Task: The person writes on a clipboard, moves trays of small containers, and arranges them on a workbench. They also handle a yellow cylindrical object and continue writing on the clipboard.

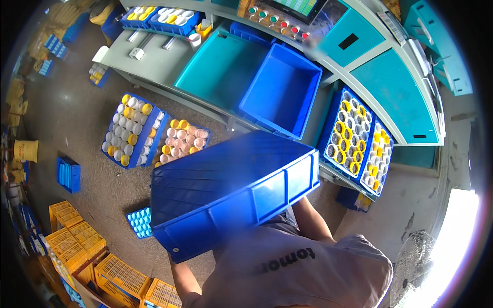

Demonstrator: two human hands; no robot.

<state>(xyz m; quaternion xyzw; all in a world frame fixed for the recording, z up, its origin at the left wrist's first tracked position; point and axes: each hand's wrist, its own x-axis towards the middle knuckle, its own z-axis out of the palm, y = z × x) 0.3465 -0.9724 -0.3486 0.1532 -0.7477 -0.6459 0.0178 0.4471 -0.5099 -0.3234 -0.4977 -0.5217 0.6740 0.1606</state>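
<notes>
A large blue plastic crate (pixel 231 184) is held up between my two forearms, tilted, with its ribbed underside and one long side showing. My left forearm (pixel 185 275) reaches its lower left corner, and my right forearm (pixel 312 219) goes behind its right end. The crate hides the fingers of both hands. Beyond it, a second blue crate (pixel 277 88) with nothing visible inside lies on the machine's table, beside a teal surface (pixel 223 69). To the right, two blue trays (pixel 360 177) hold white and yellow cups, many in the nearer tray with dark contents.
Stacked blue trays of white and yellow cups (pixel 127 123) and a tray of pinkish-filled cups (pixel 185 138) are at the left. A light-blue tray (pixel 140 221) lies behind the crate's left end. Yellow slatted crates (pixel 123 273) stand lower left. Control buttons (pixel 273 19) line the machine; a fan (pixel 414 261) is at right.
</notes>
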